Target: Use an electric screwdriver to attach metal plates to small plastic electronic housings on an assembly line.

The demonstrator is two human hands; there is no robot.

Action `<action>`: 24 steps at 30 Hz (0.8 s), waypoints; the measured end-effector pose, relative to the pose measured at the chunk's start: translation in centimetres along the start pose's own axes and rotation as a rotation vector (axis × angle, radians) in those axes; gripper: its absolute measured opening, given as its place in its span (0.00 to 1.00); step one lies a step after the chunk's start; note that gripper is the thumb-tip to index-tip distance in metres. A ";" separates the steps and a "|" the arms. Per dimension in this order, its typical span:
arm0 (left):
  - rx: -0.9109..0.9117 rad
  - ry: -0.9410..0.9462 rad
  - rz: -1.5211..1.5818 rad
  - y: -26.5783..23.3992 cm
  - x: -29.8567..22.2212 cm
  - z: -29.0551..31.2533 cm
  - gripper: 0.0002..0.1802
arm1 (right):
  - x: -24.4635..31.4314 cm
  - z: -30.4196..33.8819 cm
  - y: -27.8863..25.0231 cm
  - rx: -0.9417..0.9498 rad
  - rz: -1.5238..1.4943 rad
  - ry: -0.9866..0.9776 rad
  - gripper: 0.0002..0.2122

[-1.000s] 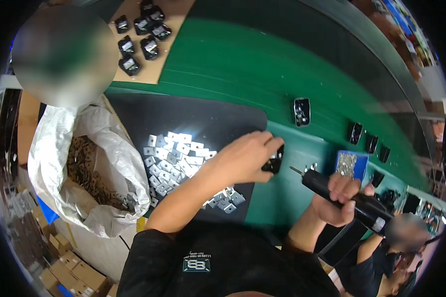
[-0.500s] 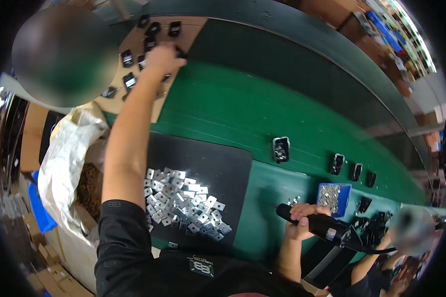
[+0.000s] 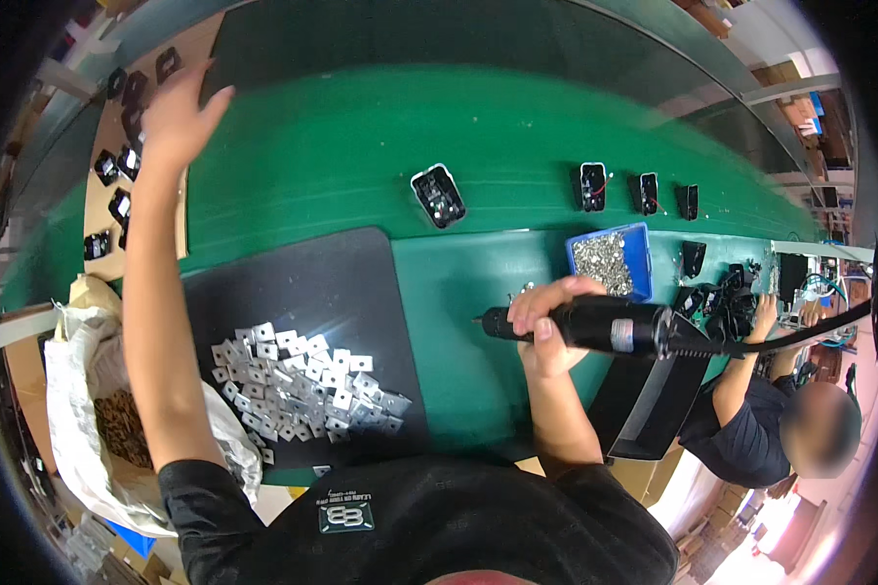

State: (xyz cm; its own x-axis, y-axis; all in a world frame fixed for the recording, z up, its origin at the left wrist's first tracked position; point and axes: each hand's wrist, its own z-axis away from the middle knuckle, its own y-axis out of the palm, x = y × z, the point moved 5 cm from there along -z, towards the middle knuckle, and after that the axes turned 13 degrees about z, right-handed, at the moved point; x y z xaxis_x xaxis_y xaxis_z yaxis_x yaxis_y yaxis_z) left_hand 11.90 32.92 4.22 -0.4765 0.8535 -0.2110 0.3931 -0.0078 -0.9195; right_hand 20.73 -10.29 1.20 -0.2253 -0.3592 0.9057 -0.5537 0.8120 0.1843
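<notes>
The left hand (image 3: pixel 174 117) reaches with open fingers toward the black parts (image 3: pixel 117 185) on the board at the desk's far left, seemingly fetching one, while the right hand (image 3: pixel 546 327) grips the electric screwdriver (image 3: pixel 605 325); next comes a pinch.

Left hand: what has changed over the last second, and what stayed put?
The left hand left the black part at the mat's right edge, swung far up-left to the small black parts on the brown board, and now hovers there with fingers spread and nothing held. The right hand still grips the black electric screwdriver. The metal plates lie unchanged on the black mat.
</notes>
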 end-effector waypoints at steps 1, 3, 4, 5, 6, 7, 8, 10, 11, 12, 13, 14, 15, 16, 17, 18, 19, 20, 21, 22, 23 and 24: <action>-0.103 0.167 0.186 -0.6 -3.0 1.2 0.25 | -0.1 0.0 0.2 -0.011 -0.023 0.018 0.21; 0.107 0.159 0.397 -1.4 -9.8 4.0 0.19 | 0.0 -0.1 0.1 -0.062 -0.024 0.059 0.21; 0.178 0.182 0.434 -2.1 -12.9 5.9 0.16 | 0.3 -0.1 0.0 -0.054 -0.010 0.059 0.21; 0.301 0.090 0.480 -1.9 -15.5 7.6 0.13 | 0.4 -0.4 -0.6 -0.054 0.011 0.047 0.20; 0.369 0.041 0.567 -2.0 -17.0 9.7 0.11 | 0.8 -0.4 -1.0 -0.094 0.061 0.005 0.20; 0.399 0.105 0.538 -1.8 -17.4 12.2 0.09 | 1.1 -0.2 -1.0 -0.133 0.099 -0.033 0.21; 0.456 0.058 0.566 -2.0 -17.5 14.6 0.09 | 1.7 0.1 -1.3 -0.173 0.167 -0.079 0.20; 0.516 -0.027 0.636 -1.9 -16.7 19.2 0.13 | 2.7 0.0 -2.0 -0.200 0.109 -0.134 0.21; 0.520 -0.085 0.600 -1.8 -16.5 21.2 0.15 | 3.0 0.0 -2.6 -0.212 0.128 -0.176 0.21; 0.523 -0.108 0.659 -1.6 -16.4 22.6 0.15 | 3.4 -0.1 -3.2 -0.243 0.144 -0.207 0.21; 0.524 -0.131 0.717 -1.5 -16.3 23.4 0.16 | 3.5 -0.2 -3.9 -0.283 0.146 -0.234 0.20; 0.516 -0.141 0.702 -1.4 -16.1 24.0 0.16 | 3.2 -0.4 -4.0 -0.307 0.150 -0.230 0.20; 0.485 -0.106 0.682 -1.5 -16.1 24.3 0.16 | 3.0 -0.4 -4.2 -0.335 0.154 -0.232 0.20; 0.455 -0.068 0.663 -1.8 -16.3 24.5 0.16 | 2.6 -0.5 -4.3 -0.312 0.204 -0.244 0.20; 0.447 -0.039 0.654 -2.0 -16.8 24.3 0.14 | 2.3 -0.5 -4.2 -0.290 0.256 -0.257 0.20; 0.456 -0.052 0.670 -1.9 -16.9 24.1 0.13 | 2.1 -0.5 -3.7 -0.291 0.259 -0.251 0.20; 0.466 -0.063 0.686 -1.8 -16.9 23.9 0.11 | 2.3 -0.2 -3.7 -0.324 0.247 -0.230 0.20; 0.434 -0.037 0.705 -1.3 -16.9 24.0 0.09 | 2.5 -0.2 -3.4 -0.311 0.220 -0.230 0.20; 0.421 -0.083 0.710 -1.1 -17.1 24.0 0.08 | 3.0 -0.2 -3.1 -0.299 0.195 -0.228 0.20; 0.412 -0.095 0.712 -1.0 -17.1 24.0 0.08 | 3.3 -0.1 -2.8 -0.300 0.193 -0.235 0.21; 0.403 -0.105 0.713 -1.0 -17.0 24.0 0.08 | 3.6 -0.1 -2.6 -0.301 0.184 -0.239 0.21; 0.400 -0.101 0.710 -1.0 -17.2 23.9 0.08 | 3.9 -0.1 -2.5 -0.287 0.155 -0.240 0.21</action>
State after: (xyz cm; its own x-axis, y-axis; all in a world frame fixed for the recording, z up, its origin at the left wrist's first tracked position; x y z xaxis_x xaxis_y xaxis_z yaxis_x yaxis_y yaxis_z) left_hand 0.91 5.79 0.80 -0.2962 0.5242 -0.7984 0.3266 -0.7300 -0.6004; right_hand 21.28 -13.67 4.29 -0.4881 -0.2923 0.8224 -0.2600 0.9482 0.1827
